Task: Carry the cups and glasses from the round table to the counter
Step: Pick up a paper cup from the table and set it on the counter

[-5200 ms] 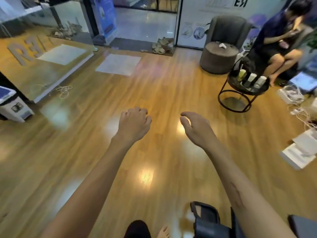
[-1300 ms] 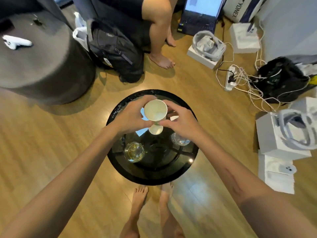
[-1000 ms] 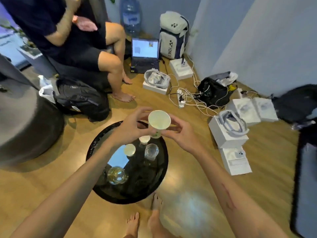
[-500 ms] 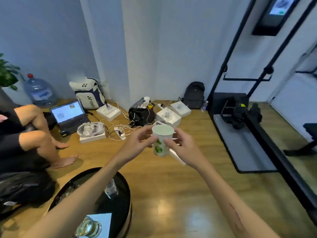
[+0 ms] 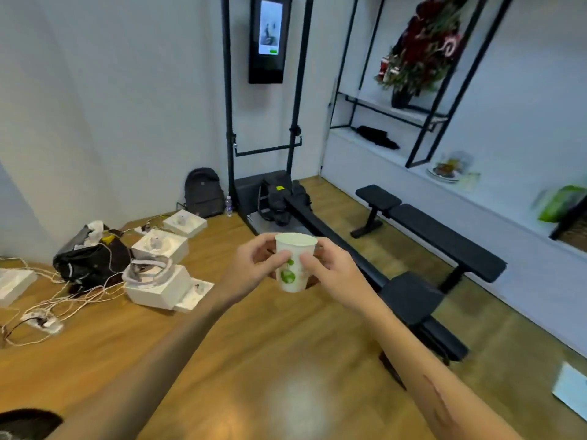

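Note:
A white paper cup point(image 5: 293, 265) with a green print is held upright in front of me at chest height, above the wooden floor. My left hand point(image 5: 251, 268) grips its left side and my right hand point(image 5: 330, 271) grips its right side, fingers wrapped around the wall. The cup's inside cannot be seen. A long white counter point(image 5: 397, 160) runs along the right wall. Only a dark sliver of the round table point(image 5: 28, 422) shows at the bottom left corner.
A black workout bench point(image 5: 441, 239) and a black rail machine point(image 5: 365, 271) stand between me and the counter. White boxes point(image 5: 162, 287), a black bag point(image 5: 92, 258) and tangled cables point(image 5: 47, 312) lie on the floor at left. A plate point(image 5: 444, 171) and green bag point(image 5: 562, 203) rest on the counter.
I lifted the paper cup off the round table with both hands and turned right. The table and the seated person have left the view; the bench and counter have come in.

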